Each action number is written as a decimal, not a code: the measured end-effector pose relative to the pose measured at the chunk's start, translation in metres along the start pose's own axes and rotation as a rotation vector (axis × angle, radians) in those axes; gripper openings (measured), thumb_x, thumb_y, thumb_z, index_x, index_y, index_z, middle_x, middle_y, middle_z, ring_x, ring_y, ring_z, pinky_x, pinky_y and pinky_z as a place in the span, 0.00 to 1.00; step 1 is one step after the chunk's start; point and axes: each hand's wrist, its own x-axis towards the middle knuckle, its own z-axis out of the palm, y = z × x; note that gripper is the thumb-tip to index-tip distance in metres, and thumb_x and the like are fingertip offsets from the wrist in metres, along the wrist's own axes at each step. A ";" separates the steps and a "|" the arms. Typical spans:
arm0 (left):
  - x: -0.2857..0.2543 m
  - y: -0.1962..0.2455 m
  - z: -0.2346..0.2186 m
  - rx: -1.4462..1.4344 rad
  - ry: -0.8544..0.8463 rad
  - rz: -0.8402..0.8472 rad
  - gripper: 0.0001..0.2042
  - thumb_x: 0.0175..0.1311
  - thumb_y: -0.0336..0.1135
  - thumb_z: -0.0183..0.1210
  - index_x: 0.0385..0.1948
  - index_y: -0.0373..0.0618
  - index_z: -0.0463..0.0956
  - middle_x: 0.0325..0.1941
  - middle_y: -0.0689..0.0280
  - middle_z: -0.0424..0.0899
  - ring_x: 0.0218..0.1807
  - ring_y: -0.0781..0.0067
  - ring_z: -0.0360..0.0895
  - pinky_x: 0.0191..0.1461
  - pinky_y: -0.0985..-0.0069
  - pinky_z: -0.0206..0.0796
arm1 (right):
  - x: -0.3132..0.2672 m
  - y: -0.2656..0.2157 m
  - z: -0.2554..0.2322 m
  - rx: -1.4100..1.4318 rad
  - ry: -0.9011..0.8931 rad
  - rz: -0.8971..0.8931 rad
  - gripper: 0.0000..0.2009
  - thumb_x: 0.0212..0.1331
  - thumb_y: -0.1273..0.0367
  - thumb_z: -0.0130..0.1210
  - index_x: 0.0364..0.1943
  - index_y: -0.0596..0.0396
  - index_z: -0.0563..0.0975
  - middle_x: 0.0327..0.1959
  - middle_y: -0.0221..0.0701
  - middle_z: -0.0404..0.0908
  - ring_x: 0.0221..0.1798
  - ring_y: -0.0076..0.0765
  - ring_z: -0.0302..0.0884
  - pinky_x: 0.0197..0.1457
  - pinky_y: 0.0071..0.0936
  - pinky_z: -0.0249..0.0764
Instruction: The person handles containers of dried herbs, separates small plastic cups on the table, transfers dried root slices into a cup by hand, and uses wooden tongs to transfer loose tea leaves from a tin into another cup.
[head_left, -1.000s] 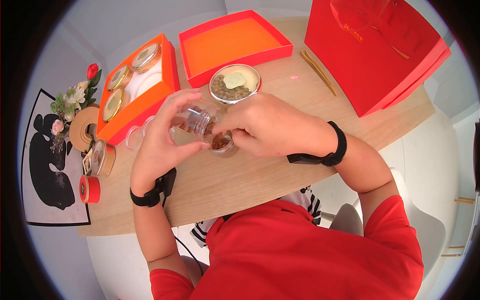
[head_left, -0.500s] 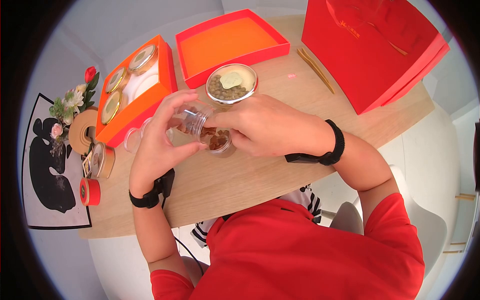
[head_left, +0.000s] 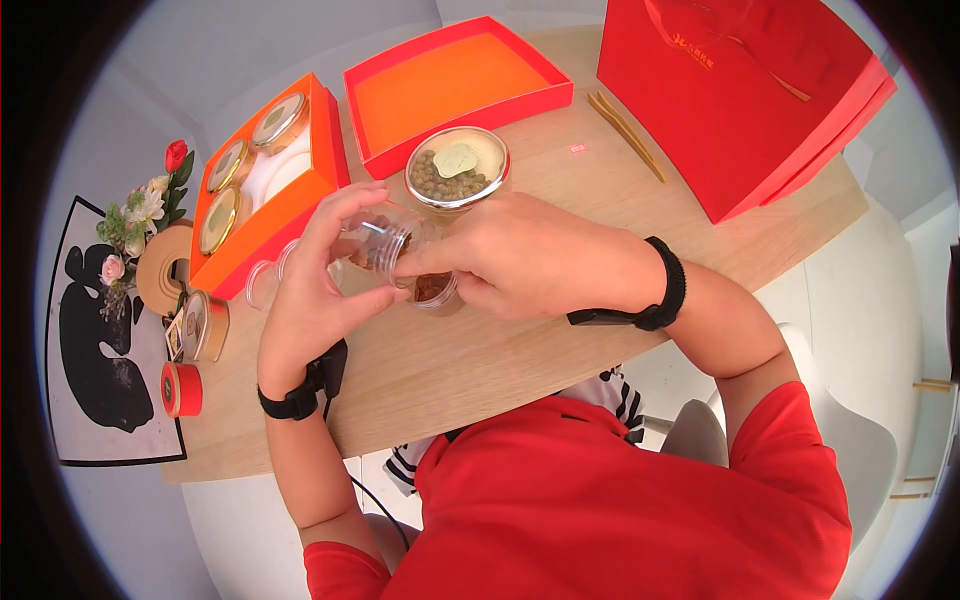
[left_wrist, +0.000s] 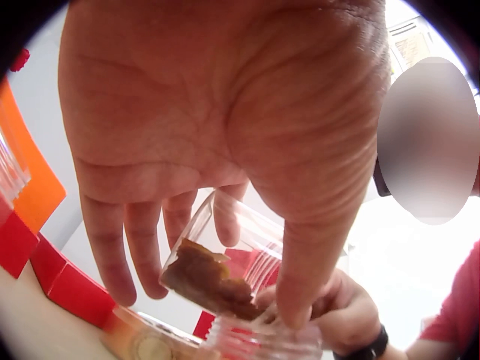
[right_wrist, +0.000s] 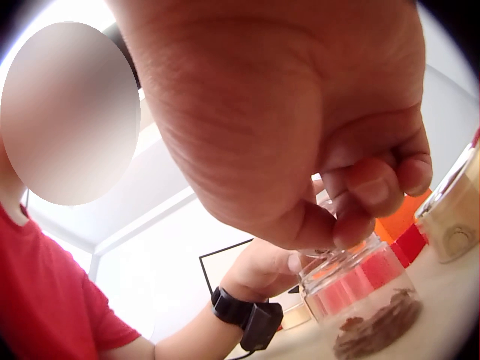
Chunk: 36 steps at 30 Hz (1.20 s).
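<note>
My left hand (head_left: pixel 315 290) grips a clear jar (head_left: pixel 372 238) between spread fingers and thumb, tilted with its threaded mouth toward the right. Brown, flaky dried pieces (left_wrist: pixel 210 281) lie inside it in the left wrist view. At that mouth is my right hand (head_left: pixel 545 255), its index finger extended to the opening and the other fingers curled. Just below, a second clear jar (right_wrist: pixel 352 289) stands on the table with more brown pieces (right_wrist: pixel 379 326) at its bottom. The right fingertips are close over its rim; I cannot tell whether they pinch anything.
Behind the hands stands a silver-rimmed tub of round beads (head_left: pixel 447 188). An orange box (head_left: pixel 240 265) holding gold-lidded jars, an orange box lid (head_left: pixel 455 85), wooden tongs (head_left: pixel 628 137) and a red paper bag (head_left: pixel 740 120) surround it. Tins (head_left: pixel 182 390) and flowers (head_left: pixel 140 215) sit left.
My right index finger has worked at the tilted jar's mouth, and the brown pieces bunched there earlier show less now. The left hand keeps its grip; the head view has shifted slightly.
</note>
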 end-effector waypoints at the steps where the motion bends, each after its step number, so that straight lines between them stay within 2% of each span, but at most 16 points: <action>1: 0.000 0.000 0.000 -0.001 0.003 0.006 0.43 0.48 0.19 0.77 0.72 0.48 0.72 0.78 0.63 0.73 0.69 0.65 0.79 0.63 0.66 0.77 | -0.001 0.002 0.002 0.000 0.001 0.000 0.16 0.59 0.75 0.62 0.51 0.49 0.90 0.30 0.44 0.89 0.33 0.52 0.88 0.41 0.46 0.82; 3: 0.000 -0.001 0.000 0.005 0.007 0.005 0.43 0.48 0.19 0.77 0.72 0.48 0.72 0.78 0.63 0.73 0.69 0.65 0.79 0.63 0.66 0.77 | -0.001 0.007 0.006 0.042 0.030 -0.043 0.21 0.57 0.79 0.59 0.54 0.47 0.88 0.28 0.41 0.84 0.31 0.51 0.83 0.38 0.42 0.79; 7: 0.000 0.000 0.000 -0.018 0.014 -0.009 0.43 0.48 0.20 0.78 0.72 0.48 0.72 0.78 0.63 0.73 0.69 0.66 0.78 0.63 0.66 0.77 | 0.000 0.012 0.005 0.061 0.037 -0.064 0.20 0.57 0.79 0.58 0.52 0.48 0.89 0.30 0.41 0.86 0.32 0.51 0.83 0.38 0.43 0.79; 9: 0.000 0.000 -0.001 -0.007 0.011 -0.021 0.43 0.48 0.20 0.77 0.72 0.48 0.72 0.78 0.64 0.73 0.69 0.66 0.78 0.63 0.66 0.77 | 0.002 0.013 0.006 0.031 0.100 -0.048 0.16 0.55 0.75 0.61 0.48 0.51 0.90 0.27 0.45 0.87 0.31 0.53 0.87 0.39 0.45 0.81; 13: 0.000 0.000 0.000 -0.007 0.007 -0.035 0.43 0.47 0.19 0.77 0.72 0.48 0.72 0.78 0.64 0.73 0.69 0.66 0.76 0.62 0.67 0.76 | 0.001 0.008 0.003 0.015 0.108 -0.034 0.16 0.57 0.74 0.62 0.49 0.51 0.90 0.27 0.45 0.87 0.31 0.53 0.86 0.39 0.46 0.81; 15: 0.000 -0.001 0.001 -0.015 0.001 -0.024 0.44 0.47 0.19 0.77 0.72 0.48 0.72 0.78 0.64 0.73 0.68 0.66 0.77 0.62 0.67 0.76 | -0.001 0.007 0.004 0.025 0.051 -0.033 0.23 0.58 0.78 0.57 0.58 0.49 0.87 0.28 0.42 0.85 0.30 0.52 0.83 0.37 0.45 0.79; 19: 0.001 0.000 0.002 -0.024 -0.011 -0.024 0.44 0.46 0.19 0.77 0.73 0.48 0.72 0.78 0.64 0.73 0.67 0.66 0.78 0.61 0.67 0.77 | -0.004 0.007 0.006 0.007 0.012 -0.025 0.23 0.58 0.78 0.57 0.59 0.49 0.86 0.26 0.43 0.84 0.28 0.53 0.82 0.36 0.46 0.79; 28: 0.001 -0.003 0.002 0.006 0.012 -0.014 0.44 0.45 0.21 0.78 0.72 0.48 0.74 0.77 0.63 0.74 0.65 0.67 0.80 0.60 0.67 0.77 | 0.000 0.012 0.005 0.024 0.027 -0.018 0.18 0.59 0.77 0.57 0.53 0.51 0.86 0.26 0.43 0.85 0.31 0.55 0.85 0.37 0.45 0.80; 30: 0.001 -0.004 0.002 -0.005 0.005 -0.016 0.44 0.45 0.21 0.78 0.72 0.48 0.74 0.77 0.63 0.74 0.65 0.66 0.80 0.60 0.67 0.77 | 0.001 0.010 0.005 0.060 0.098 -0.006 0.12 0.56 0.75 0.63 0.45 0.57 0.88 0.23 0.46 0.84 0.29 0.56 0.85 0.36 0.47 0.80; 31: 0.001 -0.004 0.002 -0.016 0.001 -0.019 0.44 0.45 0.21 0.78 0.72 0.48 0.74 0.77 0.63 0.74 0.65 0.66 0.81 0.60 0.67 0.77 | 0.001 0.010 0.005 0.060 0.099 -0.005 0.12 0.56 0.75 0.63 0.45 0.57 0.88 0.23 0.46 0.84 0.29 0.56 0.85 0.36 0.47 0.80; 33: 0.001 -0.004 0.002 -0.025 0.006 -0.026 0.44 0.45 0.21 0.78 0.72 0.48 0.74 0.77 0.62 0.74 0.65 0.66 0.81 0.60 0.67 0.77 | 0.002 0.010 0.005 0.023 0.110 -0.035 0.19 0.57 0.74 0.64 0.56 0.56 0.85 0.25 0.46 0.85 0.29 0.55 0.86 0.36 0.47 0.80; 34: 0.001 -0.003 0.003 -0.035 0.011 -0.033 0.43 0.45 0.20 0.78 0.71 0.48 0.74 0.77 0.62 0.74 0.65 0.66 0.81 0.60 0.67 0.77 | 0.002 0.009 0.006 0.023 0.110 -0.035 0.19 0.57 0.74 0.64 0.56 0.56 0.85 0.25 0.46 0.85 0.29 0.55 0.86 0.36 0.47 0.80; 36: 0.001 -0.002 0.002 -0.029 0.014 -0.032 0.43 0.45 0.20 0.78 0.71 0.48 0.74 0.77 0.62 0.74 0.65 0.66 0.81 0.60 0.67 0.78 | 0.000 0.008 0.011 -0.063 0.114 -0.032 0.30 0.59 0.72 0.65 0.69 0.54 0.76 0.27 0.45 0.86 0.29 0.55 0.86 0.36 0.48 0.81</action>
